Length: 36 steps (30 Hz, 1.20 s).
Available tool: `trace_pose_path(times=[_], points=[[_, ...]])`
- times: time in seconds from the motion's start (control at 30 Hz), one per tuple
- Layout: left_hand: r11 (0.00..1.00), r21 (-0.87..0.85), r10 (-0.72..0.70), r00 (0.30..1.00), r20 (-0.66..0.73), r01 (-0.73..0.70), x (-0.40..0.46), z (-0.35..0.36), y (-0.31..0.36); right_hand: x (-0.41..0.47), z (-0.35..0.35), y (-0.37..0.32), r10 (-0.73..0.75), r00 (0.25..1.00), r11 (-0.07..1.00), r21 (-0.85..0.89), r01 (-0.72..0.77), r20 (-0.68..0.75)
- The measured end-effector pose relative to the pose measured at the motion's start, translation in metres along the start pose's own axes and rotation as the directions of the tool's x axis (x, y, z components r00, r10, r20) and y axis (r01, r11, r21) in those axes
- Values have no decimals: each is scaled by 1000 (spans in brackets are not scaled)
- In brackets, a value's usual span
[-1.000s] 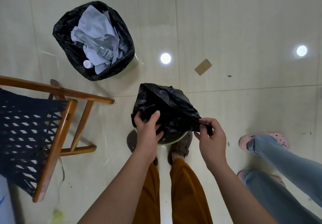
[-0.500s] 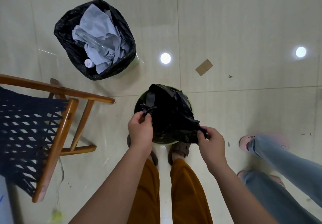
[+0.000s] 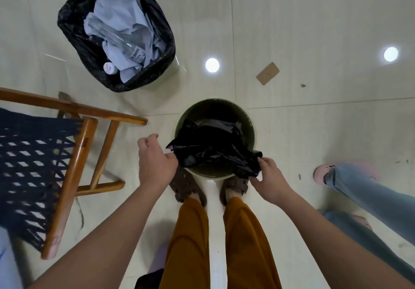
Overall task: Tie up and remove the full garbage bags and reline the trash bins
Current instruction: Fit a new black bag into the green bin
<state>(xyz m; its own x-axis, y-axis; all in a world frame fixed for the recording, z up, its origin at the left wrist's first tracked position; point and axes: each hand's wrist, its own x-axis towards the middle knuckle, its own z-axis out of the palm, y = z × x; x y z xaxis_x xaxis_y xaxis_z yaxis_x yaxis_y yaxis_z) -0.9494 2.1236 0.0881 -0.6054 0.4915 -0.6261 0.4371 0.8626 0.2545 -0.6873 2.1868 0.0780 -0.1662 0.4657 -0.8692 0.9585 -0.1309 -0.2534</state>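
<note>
Crinkly black plastic liner bag (image 3: 213,151) stretched over round green bin (image 3: 251,127); left hand (image 3: 155,160) and right hand (image 3: 269,176) each pinch an edge, spreading it to reline.

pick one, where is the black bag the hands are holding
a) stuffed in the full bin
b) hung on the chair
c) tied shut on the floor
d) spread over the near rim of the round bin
d: both the left hand and right hand pinch the black bag at opposite edges, stretching it over the round bin.

Black liner (image 3: 215,151) hides the bin's (image 3: 251,122) bottom.
</note>
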Motion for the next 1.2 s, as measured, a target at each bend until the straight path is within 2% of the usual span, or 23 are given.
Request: trace_pose_path(times=[0.03, 0.07, 0.13, 0.23, 0.33, 0.5, 0.63, 0.73, 0.83, 0.9, 0.97, 1.07, 1.2], points=[[986, 68, 155, 987, -34, -152, -2, -4, 3, -2, -1, -1, -17, 999, 1000, 13, 17, -39], [940, 134, 321, 946, -42, -313, -5, -6, 8, -4, -2, -3, -40, 994, 998, 34, 43, -99], [807, 175, 570, 821, 19, -564, -8, -8, 17, -8, -3, -9, -59, 969, 987, 130, 92, -239], [650, 176, 725, 673, 149, -739, -4, 0, 32, -11, -6, -21, 23, 926, 921, 368, 127, -378], [555, 240, 753, 604, 263, -796, 6, 17, 44, -6, -6, -30, 98, 889, 864, 481, 147, -447], [551, 389, 655, 671, 347, -739, 26, 45, 56, 15, 3, -28, 128, 862, 875, 466, 135, -491], [622, 394, 580, 736, 350, -677, 26, 49, 49, 20, 16, -21, 155, 869, 890, 448, 83, -469], [596, 390, 631, 710, 313, -702, 17, 43, 35, 15, 20, -13, 153, 857, 889, 447, 97, -492], [563, 341, 714, 651, 256, -752, 3, 40, 18, 6, 22, -5, 152, 844, 883, 454, 117, -514], [525, 294, 744, 599, 296, -799, -9, 41, 6, 3, 24, 1, 146, 862, 889, 448, 101, -485], [522, 259, 725, 583, 367, -813, -17, 46, -5, 3, 28, 7, 142, 892, 895, 440, 69, -428], [600, 241, 656, 641, 399, -763, -20, 57, -21, 11, 34, 14, 122, 922, 890, 452, 63, -368], [744, 183, 568, 753, 333, -642, -22, 71, -37, 24, 43, 22, 81, 959, 909, 414, 40, -271]])
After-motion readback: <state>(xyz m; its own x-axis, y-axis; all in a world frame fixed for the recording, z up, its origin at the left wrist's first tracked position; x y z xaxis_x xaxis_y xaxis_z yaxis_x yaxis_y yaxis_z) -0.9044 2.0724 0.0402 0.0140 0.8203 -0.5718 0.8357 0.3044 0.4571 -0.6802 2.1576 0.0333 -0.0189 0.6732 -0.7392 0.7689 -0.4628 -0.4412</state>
